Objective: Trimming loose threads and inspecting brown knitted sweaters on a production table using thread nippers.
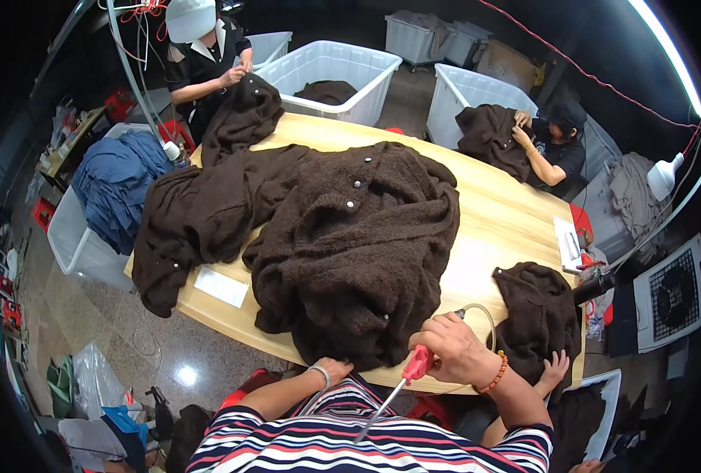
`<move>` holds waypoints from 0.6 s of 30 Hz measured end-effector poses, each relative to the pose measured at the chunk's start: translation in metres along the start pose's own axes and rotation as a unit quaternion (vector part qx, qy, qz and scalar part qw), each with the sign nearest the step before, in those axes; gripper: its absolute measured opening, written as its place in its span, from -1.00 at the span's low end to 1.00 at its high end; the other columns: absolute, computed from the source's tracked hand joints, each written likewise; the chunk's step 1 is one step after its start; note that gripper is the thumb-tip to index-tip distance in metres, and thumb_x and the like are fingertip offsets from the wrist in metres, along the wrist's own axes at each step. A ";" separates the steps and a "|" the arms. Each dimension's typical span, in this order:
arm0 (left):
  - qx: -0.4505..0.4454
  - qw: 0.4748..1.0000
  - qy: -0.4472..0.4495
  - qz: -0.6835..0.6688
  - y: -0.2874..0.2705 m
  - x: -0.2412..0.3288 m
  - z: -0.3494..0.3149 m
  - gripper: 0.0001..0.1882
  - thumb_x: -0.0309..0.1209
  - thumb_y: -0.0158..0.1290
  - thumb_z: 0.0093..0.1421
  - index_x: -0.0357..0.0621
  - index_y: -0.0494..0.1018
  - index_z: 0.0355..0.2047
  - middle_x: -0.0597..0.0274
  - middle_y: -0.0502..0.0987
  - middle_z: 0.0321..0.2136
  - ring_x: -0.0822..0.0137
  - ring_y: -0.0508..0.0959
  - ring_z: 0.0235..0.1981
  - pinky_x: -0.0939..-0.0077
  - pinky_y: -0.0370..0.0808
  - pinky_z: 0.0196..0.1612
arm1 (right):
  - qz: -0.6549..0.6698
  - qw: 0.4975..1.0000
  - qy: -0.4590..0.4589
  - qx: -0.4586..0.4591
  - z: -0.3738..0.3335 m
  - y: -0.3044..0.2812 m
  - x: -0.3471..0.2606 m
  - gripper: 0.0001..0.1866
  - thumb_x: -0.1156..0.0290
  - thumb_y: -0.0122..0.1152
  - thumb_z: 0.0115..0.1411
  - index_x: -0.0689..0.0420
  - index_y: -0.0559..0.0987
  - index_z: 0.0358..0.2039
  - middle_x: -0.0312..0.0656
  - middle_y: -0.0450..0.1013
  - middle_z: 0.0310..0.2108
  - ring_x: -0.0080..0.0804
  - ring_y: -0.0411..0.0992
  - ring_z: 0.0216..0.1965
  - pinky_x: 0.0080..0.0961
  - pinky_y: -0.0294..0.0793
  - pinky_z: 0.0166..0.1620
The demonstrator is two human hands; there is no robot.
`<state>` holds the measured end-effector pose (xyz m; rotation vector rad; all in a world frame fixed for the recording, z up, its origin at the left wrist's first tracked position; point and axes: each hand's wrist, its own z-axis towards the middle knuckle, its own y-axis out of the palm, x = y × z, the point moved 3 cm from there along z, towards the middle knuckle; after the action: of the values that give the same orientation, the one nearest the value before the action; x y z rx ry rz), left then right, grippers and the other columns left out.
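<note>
In front of me a dark brown fuzzy garment (350,252) with several shiny buttons lies bunched on the wooden table (476,229). At its near edge my left hand (334,370) is closed on the cloth; the fingertips are partly hidden. My right hand (453,347) grips a red air blow gun (419,364), raised over the table's near edge. Its long metal nozzle points down toward my striped shirt, and a thin clear hose (486,311) loops from its back end.
More brown garments (200,209) lie at left, another (535,311) at right beside a neighbour's hand (555,370). Two people across the table handle brown garments. White bins (342,67) stand behind, one with blue cloth (118,185) at left. A white paper (221,286) lies near the left edge.
</note>
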<state>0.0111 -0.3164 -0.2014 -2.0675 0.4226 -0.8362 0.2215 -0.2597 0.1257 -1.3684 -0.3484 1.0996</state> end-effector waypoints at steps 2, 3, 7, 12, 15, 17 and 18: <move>0.022 0.999 0.026 -0.003 0.014 -0.001 -0.003 -0.75 -0.27 -0.11 0.24 -0.03 0.47 -0.15 -0.03 0.55 -0.23 0.01 0.63 -0.24 0.09 0.58 -0.25 | 0.094 0.995 0.008 0.015 -0.003 -0.014 -0.005 -0.58 0.50 0.42 -0.21 0.03 0.48 -0.28 -0.28 0.36 -0.47 -0.28 0.38 -0.41 -0.40 0.26 -0.25; -0.009 0.999 0.035 -0.035 0.016 0.006 -0.012 -0.76 -0.34 -0.08 0.24 -0.09 0.47 -0.14 -0.02 0.54 -0.16 -0.03 0.61 -0.19 0.12 0.57 -0.18 | 0.133 0.991 -0.003 0.013 -0.005 -0.021 -0.009 -0.53 0.43 0.47 -0.21 0.05 0.47 -0.24 -0.27 0.36 -0.43 -0.27 0.39 -0.35 -0.38 0.28 -0.24; 0.054 0.985 -0.026 -0.162 0.025 0.001 -0.040 -0.73 -0.18 0.04 0.23 -0.10 0.56 -0.31 0.03 0.55 -0.31 0.00 0.57 -0.18 0.15 0.51 -0.12 | 0.147 0.989 -0.012 0.030 -0.018 -0.025 -0.020 -0.56 0.41 0.46 -0.19 0.05 0.48 -0.25 -0.27 0.35 -0.45 -0.29 0.38 -0.40 -0.40 0.28 -0.30; 0.320 0.905 0.011 -0.279 -0.086 0.012 -0.077 -0.83 -0.36 0.22 0.10 -0.18 0.58 -0.34 0.11 0.53 -0.33 0.13 0.54 -0.30 0.29 0.49 -0.17 | -0.089 0.995 0.009 0.045 -0.025 -0.003 -0.005 -0.72 0.41 0.30 -0.08 0.09 0.52 -0.29 -0.25 0.30 -0.50 -0.31 0.37 -0.42 -0.41 0.31 -0.30; 0.223 0.824 0.095 -0.512 -0.159 0.054 -0.100 -0.71 -0.36 0.21 0.15 -0.23 0.54 -0.14 0.16 0.52 -0.23 0.25 0.56 -0.23 0.35 0.49 -0.10 | -0.126 0.988 0.055 0.063 -0.035 -0.006 0.017 -0.69 0.47 0.30 -0.12 0.09 0.51 -0.29 -0.24 0.33 -0.48 -0.28 0.38 -0.39 -0.37 0.32 -0.26; 0.037 0.791 0.215 -0.571 -0.179 0.079 -0.117 -0.51 -0.29 0.11 0.26 -0.25 0.37 0.15 0.12 0.45 0.01 0.23 0.46 0.06 0.36 0.33 0.18 | -0.096 0.989 0.072 0.082 -0.041 -0.012 0.022 -0.63 0.52 0.40 -0.23 0.09 0.49 -0.34 -0.22 0.33 -0.48 -0.23 0.37 -0.40 -0.35 0.31 -0.27; -0.044 0.754 0.270 -0.597 -0.174 0.090 -0.125 -0.42 -0.22 0.09 0.28 -0.25 0.29 0.23 0.04 0.37 0.15 0.17 0.34 0.21 0.31 0.18 0.30 | -0.064 0.991 0.081 0.091 -0.043 -0.018 0.021 -0.64 0.56 0.39 -0.22 0.09 0.48 -0.35 -0.21 0.34 -0.49 -0.22 0.36 -0.41 -0.35 0.30 -0.28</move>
<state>-0.0114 -0.3378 0.0290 -2.0007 -0.7277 -2.2073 0.2721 -0.2659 0.1236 -1.2454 -0.2094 0.8859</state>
